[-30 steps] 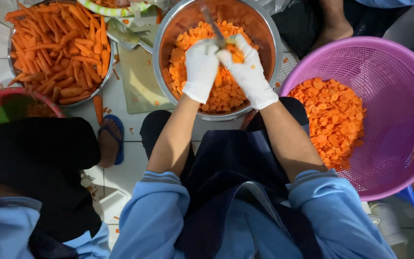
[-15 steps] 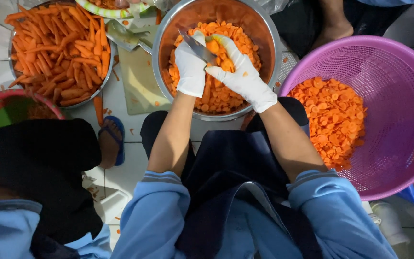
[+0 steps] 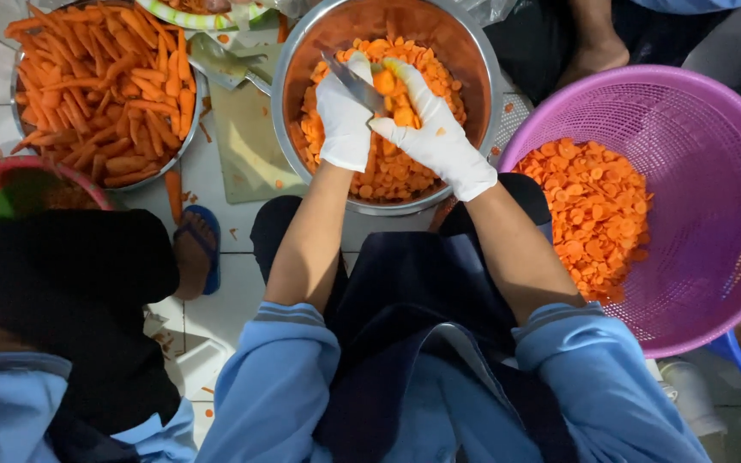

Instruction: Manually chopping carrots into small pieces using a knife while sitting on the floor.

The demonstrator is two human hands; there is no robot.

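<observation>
Both my hands wear white gloves over a steel bowl holding several carrot slices. My left hand grips a knife, its blade angled up and to the left across the carrot. My right hand holds a peeled carrot by its end, fingers wrapped around it. Hands and carrot hover just above the heap of slices in the middle of the bowl.
A purple plastic basket with carrot slices stands at the right. A steel bowl of whole peeled carrots is at the upper left, beside a green cutting board. Another person in black and blue sits at the left.
My hands have drawn back slightly toward me within the bowl. The knife has swung from upright between the hands to lying slanted across the carrot.
</observation>
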